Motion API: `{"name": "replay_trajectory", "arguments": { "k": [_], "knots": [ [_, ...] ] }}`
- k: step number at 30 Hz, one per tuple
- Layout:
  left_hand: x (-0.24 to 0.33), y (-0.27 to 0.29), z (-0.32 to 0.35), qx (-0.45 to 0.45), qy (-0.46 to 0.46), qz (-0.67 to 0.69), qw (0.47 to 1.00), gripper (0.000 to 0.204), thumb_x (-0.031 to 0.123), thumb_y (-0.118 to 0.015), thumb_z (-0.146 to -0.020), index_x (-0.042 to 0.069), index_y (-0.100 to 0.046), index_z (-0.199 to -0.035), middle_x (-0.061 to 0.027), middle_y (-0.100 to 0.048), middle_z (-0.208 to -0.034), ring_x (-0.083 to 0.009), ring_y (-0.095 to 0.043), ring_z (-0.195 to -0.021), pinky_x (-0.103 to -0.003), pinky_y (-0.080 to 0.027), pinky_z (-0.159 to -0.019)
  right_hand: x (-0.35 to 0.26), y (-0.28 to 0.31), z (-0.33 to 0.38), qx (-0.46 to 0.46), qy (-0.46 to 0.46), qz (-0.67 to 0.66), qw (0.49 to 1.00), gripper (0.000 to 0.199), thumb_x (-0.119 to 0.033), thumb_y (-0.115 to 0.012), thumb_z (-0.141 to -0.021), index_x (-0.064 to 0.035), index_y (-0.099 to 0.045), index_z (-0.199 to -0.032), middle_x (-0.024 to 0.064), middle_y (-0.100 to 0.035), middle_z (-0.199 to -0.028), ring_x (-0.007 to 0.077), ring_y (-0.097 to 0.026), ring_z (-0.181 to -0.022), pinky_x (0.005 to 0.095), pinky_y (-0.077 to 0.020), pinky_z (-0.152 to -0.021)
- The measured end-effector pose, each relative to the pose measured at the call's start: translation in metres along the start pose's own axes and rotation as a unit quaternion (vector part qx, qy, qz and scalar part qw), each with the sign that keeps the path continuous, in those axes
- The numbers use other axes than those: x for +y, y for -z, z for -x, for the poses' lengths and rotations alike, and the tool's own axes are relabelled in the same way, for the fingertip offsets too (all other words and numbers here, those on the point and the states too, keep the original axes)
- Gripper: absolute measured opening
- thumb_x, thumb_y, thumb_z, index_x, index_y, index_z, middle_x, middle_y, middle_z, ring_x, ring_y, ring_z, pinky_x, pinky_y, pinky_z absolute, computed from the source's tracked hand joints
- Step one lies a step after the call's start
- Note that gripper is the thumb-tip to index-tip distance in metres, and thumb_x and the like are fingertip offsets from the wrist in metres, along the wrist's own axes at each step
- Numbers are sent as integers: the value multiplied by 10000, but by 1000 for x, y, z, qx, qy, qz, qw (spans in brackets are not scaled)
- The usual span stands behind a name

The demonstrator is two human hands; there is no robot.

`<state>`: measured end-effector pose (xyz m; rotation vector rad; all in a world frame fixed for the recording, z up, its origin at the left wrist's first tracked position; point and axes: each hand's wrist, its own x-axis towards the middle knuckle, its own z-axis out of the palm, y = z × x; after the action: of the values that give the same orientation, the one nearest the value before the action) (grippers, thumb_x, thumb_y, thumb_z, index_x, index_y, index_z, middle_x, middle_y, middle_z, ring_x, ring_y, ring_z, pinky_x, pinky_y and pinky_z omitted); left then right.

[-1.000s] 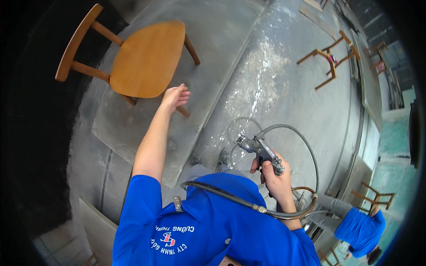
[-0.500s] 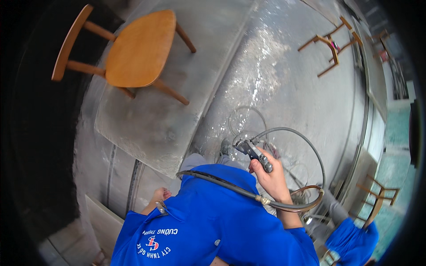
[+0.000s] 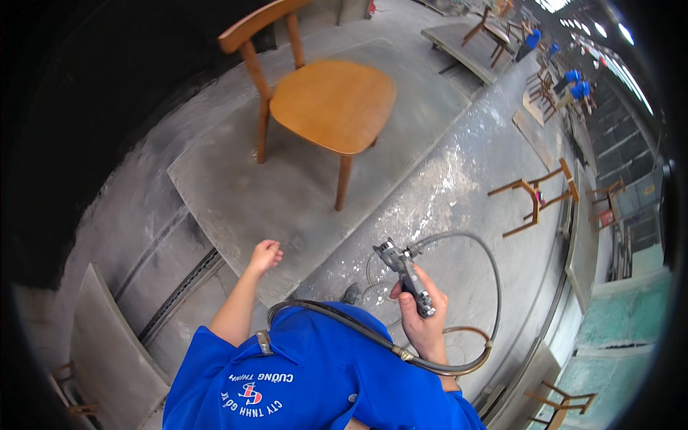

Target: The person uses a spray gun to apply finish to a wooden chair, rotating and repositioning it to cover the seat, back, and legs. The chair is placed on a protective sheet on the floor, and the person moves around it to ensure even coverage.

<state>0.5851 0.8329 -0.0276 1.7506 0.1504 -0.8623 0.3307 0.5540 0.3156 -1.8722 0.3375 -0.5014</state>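
Observation:
My right hand [image 3: 424, 315] is wrapped round a dark metal spray gun [image 3: 408, 276], whose head points away from me. A black hose [image 3: 494, 279] runs from the gun in a loop, and a length of hose [image 3: 337, 315] with a brass fitting crosses my blue shirt. My left hand [image 3: 266, 258] hovers in front of me, fingers curled in with nothing seen in them. Beyond it, apart from both hands, an orange-brown wooden chair [image 3: 333, 100] stands upright on a flat grey board [image 3: 287, 201], its backrest toward the far left.
To the right, another wooden chair frame [image 3: 537, 199] lies tipped over on the whitish, spattered floor [image 3: 430, 193]. Several chairs and people in blue are farther off at the upper right. A grey panel [image 3: 107, 351] lies at the lower left, beside a dark floor rail [image 3: 179, 297].
The view has lifted, bringing the far workshop into sight. My left hand has come up and forward from my side toward the board. My right hand still holds the spray gun.

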Motion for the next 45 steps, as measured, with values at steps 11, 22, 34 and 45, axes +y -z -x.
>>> {"name": "replay_trajectory", "arguments": {
  "k": [11, 22, 34, 45],
  "knots": [
    [-317, 151, 73, 175, 343, 154, 910, 461, 380, -495, -956, 43, -517, -1269, -209, -653, -1110, -376, -662, -968, -546, -542, -792, -39, -88, 31, 21, -31, 38, 999, 483, -106, -769, -880, 24, -607, -1317, 98, -725, -914, 133, -674, -804, 281, -538, -735],
    [-285, 169, 51, 172, 195, 305, 916, 474, 294, -492, -994, 69, -440, -1408, -199, -647, -1197, -330, -657, -1019, -503, -545, -839, -61, -164, 1, -72, 118, 199, 970, 634, -105, -795, -844, -39, -540, -1421, 219, -718, -1004, 317, -729, -856, 369, -553, -736],
    [-343, 171, 129, 223, 262, 363, 866, 481, 306, -515, -978, 73, -440, -1392, -202, -646, -1146, -341, -664, -951, -509, -546, -781, -34, -244, -32, -138, 192, 311, 920, 662, -299, -731, -910, -164, -461, -1499, 184, -682, -915, 394, -687, -787, 454, -543, -651],
    [-406, 158, 197, 274, 311, 417, 809, 331, 228, -510, -932, 22, -535, -1190, -186, -678, -1018, -316, -671, -785, -484, -544, -674, -20, -294, -30, -188, 130, 374, 899, 634, -370, -691, -935, -189, -460, -1497, 219, -697, -978, 422, -694, -853, 470, -552, -697]
  ]
}}
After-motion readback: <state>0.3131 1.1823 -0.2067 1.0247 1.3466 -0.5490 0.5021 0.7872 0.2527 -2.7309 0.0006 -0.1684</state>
